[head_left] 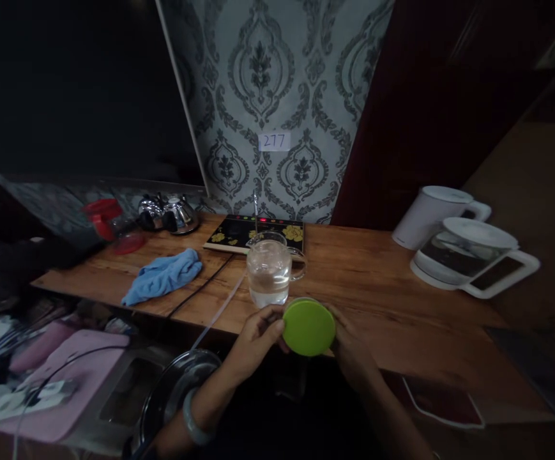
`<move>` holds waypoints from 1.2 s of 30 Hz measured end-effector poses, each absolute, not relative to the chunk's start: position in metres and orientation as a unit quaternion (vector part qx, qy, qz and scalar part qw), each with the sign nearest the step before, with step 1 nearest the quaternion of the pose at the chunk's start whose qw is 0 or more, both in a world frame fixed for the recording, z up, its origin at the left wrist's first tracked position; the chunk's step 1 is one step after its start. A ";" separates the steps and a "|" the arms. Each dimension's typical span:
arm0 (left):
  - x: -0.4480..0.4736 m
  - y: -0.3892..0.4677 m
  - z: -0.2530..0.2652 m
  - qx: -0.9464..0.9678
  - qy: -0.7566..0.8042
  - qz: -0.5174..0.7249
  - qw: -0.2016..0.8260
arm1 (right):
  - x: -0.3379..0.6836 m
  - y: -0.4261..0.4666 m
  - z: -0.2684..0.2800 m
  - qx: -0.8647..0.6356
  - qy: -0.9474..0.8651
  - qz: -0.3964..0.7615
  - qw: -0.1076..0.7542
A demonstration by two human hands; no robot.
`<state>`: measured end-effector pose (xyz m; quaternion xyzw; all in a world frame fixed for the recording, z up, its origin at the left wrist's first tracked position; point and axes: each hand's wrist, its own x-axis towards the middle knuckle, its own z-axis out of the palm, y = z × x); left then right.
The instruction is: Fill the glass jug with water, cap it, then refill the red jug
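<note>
A green lid (308,327) sits gripped between both hands at the near edge of the wooden table (377,281) — the left hand (257,340) curls its fingers (271,318) around the lid's left rim, the right hand (349,345) closes on its right rim. Just beyond the lid stands a glass mug (269,271) partly filled with clear water. A blue cloth (163,275) lies to the left, a black induction cooker (254,232) sits behind the mug, and two kettles — one white (431,216), one glass-bodied (469,255) — stand well apart at the right.
</note>
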<state>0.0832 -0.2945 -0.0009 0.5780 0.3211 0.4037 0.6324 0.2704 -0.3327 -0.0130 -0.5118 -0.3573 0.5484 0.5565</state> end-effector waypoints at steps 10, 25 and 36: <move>0.077 -0.287 0.025 0.461 0.313 0.453 0.696 | 0.264 -0.324 0.020 -0.449 -0.762 0.133 0.447; 0.063 -0.170 0.084 0.614 0.338 0.596 0.393 | 0.247 -0.192 0.072 -0.422 -0.740 0.067 0.519; 0.068 -0.145 0.064 0.598 0.341 0.577 0.440 | 0.248 -0.169 0.061 -0.421 -0.762 0.080 0.485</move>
